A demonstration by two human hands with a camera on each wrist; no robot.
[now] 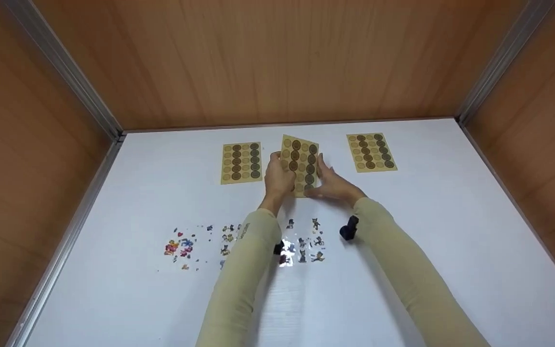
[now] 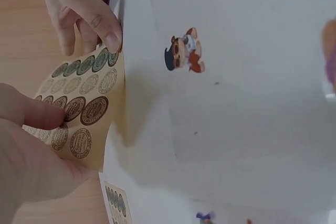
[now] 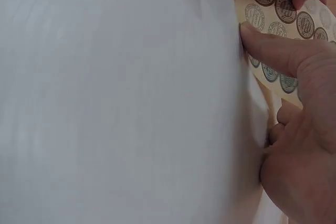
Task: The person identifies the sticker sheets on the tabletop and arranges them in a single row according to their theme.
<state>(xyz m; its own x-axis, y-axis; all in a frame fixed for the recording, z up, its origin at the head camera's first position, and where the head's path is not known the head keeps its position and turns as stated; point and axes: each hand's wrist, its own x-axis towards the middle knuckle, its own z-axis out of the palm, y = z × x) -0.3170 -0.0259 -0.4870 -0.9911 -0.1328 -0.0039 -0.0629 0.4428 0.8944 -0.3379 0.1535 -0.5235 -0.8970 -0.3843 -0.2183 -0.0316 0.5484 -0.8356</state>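
Bowing slightly, a tan sheet of round seal stickers (image 1: 301,156) stands tilted between both hands over the far part of the white table (image 1: 113,217). The left hand (image 1: 278,177) pinches its nine o'clock edge; the right hand (image 1: 336,184) holds its lower corner towards five o'clock, thumb on the printed face. It looks like thin paper: light, floppy and easy to crease, so the borders, outside the printed circles, seem the best place to hold. From it, one matching sheet (image 1: 241,163) lies flat at nine o'clock, another (image 1: 372,153) at three. Small cartoon stickers (image 1: 171,247) are scattered towards eight o'clock, and more character stickers (image 1: 302,256) at six, perhaps on clear film, though glare makes that uncertain. A wood-grain panel (image 1: 277,62) rises at twelve.
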